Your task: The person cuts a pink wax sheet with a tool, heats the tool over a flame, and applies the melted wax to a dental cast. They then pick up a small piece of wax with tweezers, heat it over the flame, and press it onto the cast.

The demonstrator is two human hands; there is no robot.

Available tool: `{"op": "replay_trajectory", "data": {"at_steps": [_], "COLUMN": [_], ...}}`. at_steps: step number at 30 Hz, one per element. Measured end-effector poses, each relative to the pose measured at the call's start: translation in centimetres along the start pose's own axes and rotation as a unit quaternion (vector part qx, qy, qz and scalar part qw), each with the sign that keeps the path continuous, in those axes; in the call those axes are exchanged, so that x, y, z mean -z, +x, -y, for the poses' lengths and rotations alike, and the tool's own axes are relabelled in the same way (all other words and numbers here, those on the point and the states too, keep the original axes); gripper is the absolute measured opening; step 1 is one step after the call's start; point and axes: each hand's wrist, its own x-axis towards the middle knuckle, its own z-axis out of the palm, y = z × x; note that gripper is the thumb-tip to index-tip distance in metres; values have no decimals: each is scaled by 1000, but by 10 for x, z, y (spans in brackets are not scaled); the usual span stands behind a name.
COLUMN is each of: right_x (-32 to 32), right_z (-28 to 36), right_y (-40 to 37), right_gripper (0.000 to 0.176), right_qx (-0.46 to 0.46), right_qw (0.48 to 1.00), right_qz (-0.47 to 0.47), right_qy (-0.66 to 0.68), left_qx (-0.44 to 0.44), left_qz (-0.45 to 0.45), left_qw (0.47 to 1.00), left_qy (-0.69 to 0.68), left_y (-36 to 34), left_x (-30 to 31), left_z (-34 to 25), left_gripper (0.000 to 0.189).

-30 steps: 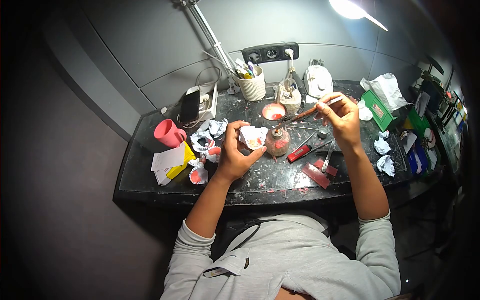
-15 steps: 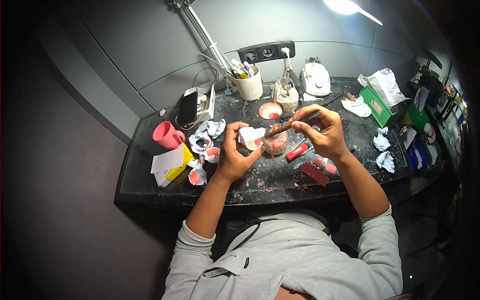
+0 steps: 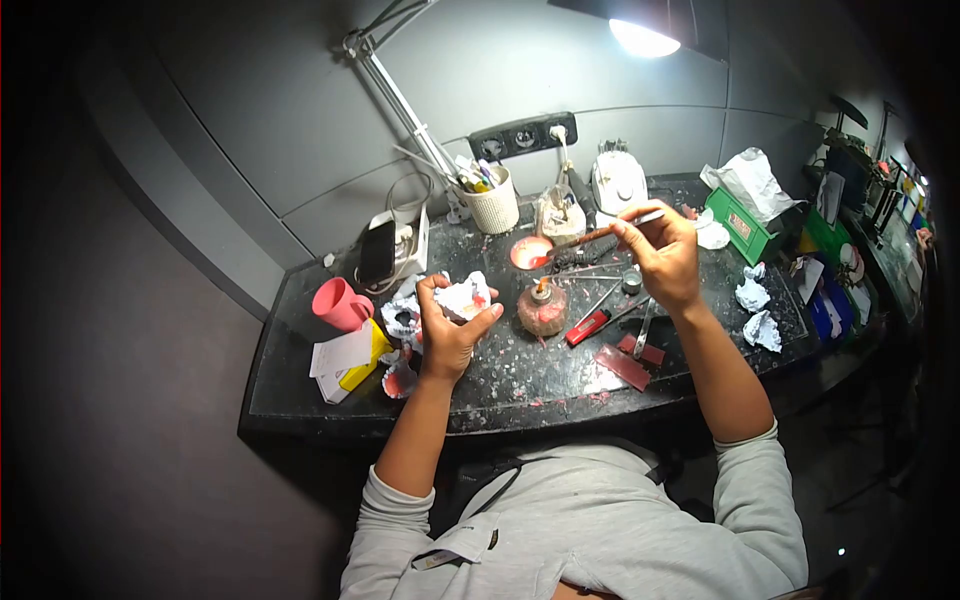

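Observation:
My left hand grips a white plaster dental cast with pink wax on it, raised above the dark worktop. My right hand holds a thin wax knife with a wooden handle, and its tip reaches into a small round dish of red wax. A small glass spirit burner stands between the two hands.
A pink mug, a yellow box and more casts lie left. A red lighter, metal tools and wax strips lie right of the burner. A white pen cup, a phone, a green box and crumpled tissues ring the bench.
My right hand has drawn the knife away from the cast and moved its tip back to the red wax dish. My left hand has shifted the cast slightly left.

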Motion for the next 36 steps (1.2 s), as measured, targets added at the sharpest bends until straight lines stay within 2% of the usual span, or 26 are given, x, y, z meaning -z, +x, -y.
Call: {"op": "replay_trajectory", "data": {"at_steps": [1, 3, 5, 6, 9, 11, 15, 17, 18, 19, 23, 25, 36], "right_x": [-4, -5, -5, -6, -5, 1, 4, 5, 5, 5, 5, 5, -20], "right_z": [1, -1, -5, -6, -5, -8, -8, -10, -12, -14, -12, -11, -1], "right_y": [0, -1, 0, 0, 1, 7, 8, 9, 9, 9, 9, 8, -10], "right_gripper": [5, 5, 6, 7, 10, 10, 11, 12, 12, 13, 12, 12, 11], "right_qx": [31, 25, 6, 13, 17, -50, -66, -70, -73, -57, -65, -62, -51], "right_qw": [999, 1000, 1000, 1000, 998, 995, 992, 992, 992, 993, 992, 992, 971], "right_qz": [-6, 7, 12, 8, -8, 15, 57, 65, 73, 68, 60, 62, 137], "right_qy": [-9, -17, -21, 7, 54, 88, 91, 82, 72, 78, 88, 89, 191], "left_qx": [5, 0, 24, 24, 46, 43, 18, 24, -2, -26, -22, -13, -12], "left_qz": [-4, -3, 17, 28, 68, 84, 116, 124, 138, 151, 168, 170, 177], "left_qw": [1000, 1000, 994, 994, 972, 974, 985, 981, 985, 986, 984, 983, 979], "left_qy": [-9, -15, -102, -99, -220, -206, -126, -144, -108, -71, -53, -73, -101], "left_y": [2, 3, 4, 5, 4, 6, 1, -1, -1, -1, -1, 0, -1], "left_x": [3, 5, 8, 9, 7, 7, 4, 5, 3, 3, 1, 3, -1], "left_z": [2, -1, -3, -2, -7, -7, -13, -11, -11, -10, -12, -10, -13], "left_gripper": [66, 62, 55, 51, 64, 67, 72, 72, 71, 70, 66, 62, 71]}}
